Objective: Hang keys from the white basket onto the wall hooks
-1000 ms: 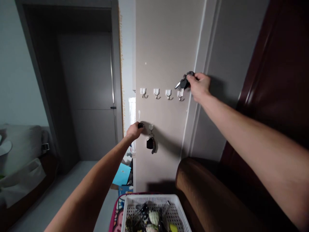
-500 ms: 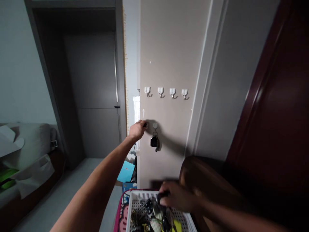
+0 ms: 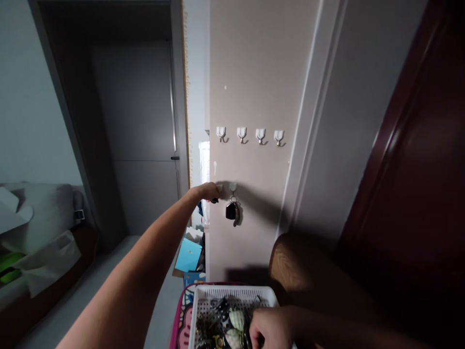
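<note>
My left hand [image 3: 208, 192] reaches out to the beige wall, its fingers pinched on a small dark object [image 3: 214, 199] at a lower white hook [image 3: 219, 187]. Just right of it, a dark key fob with keys [image 3: 232, 212] hangs from another lower hook [image 3: 233, 186]. Above them runs a row of bare white hooks [image 3: 249, 135]. My right hand [image 3: 271, 330] is down in the white basket [image 3: 232, 292], fingers curled among the keys and small trinkets [image 3: 225, 325]. Whatever it grips is hidden.
A brown padded armrest [image 3: 290, 261] stands right of the basket, and a dark red door [image 3: 417, 169] fills the right side. A pink patterned thing [image 3: 181, 325] lies under the basket. Blue boxes [image 3: 189, 254] sit on the floor by the wall's corner. A grey sofa [image 3: 39, 228] is at the far left.
My right hand came down from the rightmost upper hook with a bunch of keys into the basket, leaving that hook bare. My left hand stayed at the lower hook, dipping slightly.
</note>
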The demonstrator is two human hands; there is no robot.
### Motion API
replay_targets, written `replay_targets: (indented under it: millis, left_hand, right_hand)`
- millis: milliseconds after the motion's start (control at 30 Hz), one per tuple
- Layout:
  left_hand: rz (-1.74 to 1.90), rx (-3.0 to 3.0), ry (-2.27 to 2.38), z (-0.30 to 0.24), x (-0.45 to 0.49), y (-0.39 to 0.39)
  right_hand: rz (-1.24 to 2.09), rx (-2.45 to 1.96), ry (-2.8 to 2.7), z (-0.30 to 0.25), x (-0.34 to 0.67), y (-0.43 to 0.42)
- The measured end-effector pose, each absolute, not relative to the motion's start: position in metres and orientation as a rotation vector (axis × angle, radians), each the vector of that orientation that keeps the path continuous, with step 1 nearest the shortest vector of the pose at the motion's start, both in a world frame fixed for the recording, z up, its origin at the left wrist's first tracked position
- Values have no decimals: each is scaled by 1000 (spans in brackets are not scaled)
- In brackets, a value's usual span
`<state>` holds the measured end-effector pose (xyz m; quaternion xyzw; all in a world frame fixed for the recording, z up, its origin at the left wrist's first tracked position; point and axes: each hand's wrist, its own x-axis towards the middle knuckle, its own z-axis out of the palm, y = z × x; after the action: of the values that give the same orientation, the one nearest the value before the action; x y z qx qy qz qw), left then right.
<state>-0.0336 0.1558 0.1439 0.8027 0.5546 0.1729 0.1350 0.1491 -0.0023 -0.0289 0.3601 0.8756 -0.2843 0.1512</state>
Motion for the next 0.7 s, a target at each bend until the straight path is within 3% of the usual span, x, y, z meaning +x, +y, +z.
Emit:
replay_targets:
  millis: [200, 367, 433, 533, 700]
  left_hand:
    - [998, 2144, 1570, 107, -49, 156]
    - [1319, 2101, 1708, 111, -58, 150]
    - [1473, 2030, 1619, 119, -54, 148]
    - [1654, 1771, 1372, 124, -41, 140]
    - [1318, 1770, 1102, 75, -18, 97]
  right_hand:
    - [-795, 1061, 2539, -26, 150, -7]
    - [-823, 1174, 2560, -13, 148, 13]
    - [-711, 1385, 2665, 5, 143, 38]
    - [-387, 2038, 2935, 34, 134, 84]
    - [-230, 2660, 2685, 46, 119, 132]
